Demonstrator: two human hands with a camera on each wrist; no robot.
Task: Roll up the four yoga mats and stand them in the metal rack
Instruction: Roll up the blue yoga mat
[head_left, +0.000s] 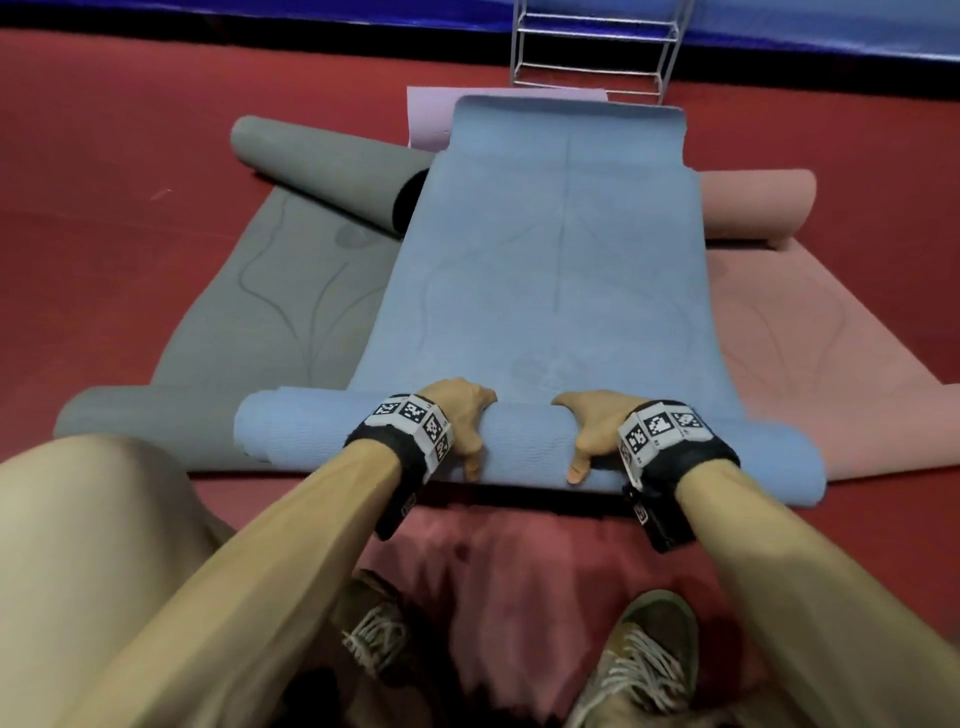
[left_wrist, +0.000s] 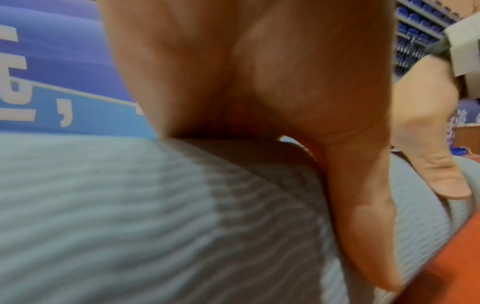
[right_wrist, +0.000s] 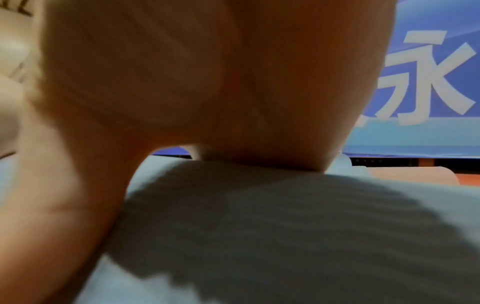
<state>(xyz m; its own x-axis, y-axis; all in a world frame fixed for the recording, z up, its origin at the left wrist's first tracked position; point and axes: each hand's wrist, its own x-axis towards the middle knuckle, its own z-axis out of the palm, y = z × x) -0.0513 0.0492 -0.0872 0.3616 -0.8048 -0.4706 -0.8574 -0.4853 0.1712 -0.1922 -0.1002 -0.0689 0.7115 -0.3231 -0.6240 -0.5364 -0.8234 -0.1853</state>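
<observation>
The left hand (left_wrist: 259, 82) presses on the ribbed blue mat roll (left_wrist: 103, 205), thumb down its side. The right hand (left_wrist: 426, 144) rests alongside.

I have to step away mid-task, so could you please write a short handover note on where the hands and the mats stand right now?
Left hand and right hand: both curled over the rolled near end of the blue mat, thumbs toward you.
Blue mat: roll just started; most still flat, lying over the others.
Grey mat, pink mat: mostly flat on the floor, far ends curled.
Lilac mat: only a corner shows.
Metal rack: beyond the mats; no mat visible in it.
Left: finish blue, roll the other three, stand all four in the rack.
</observation>
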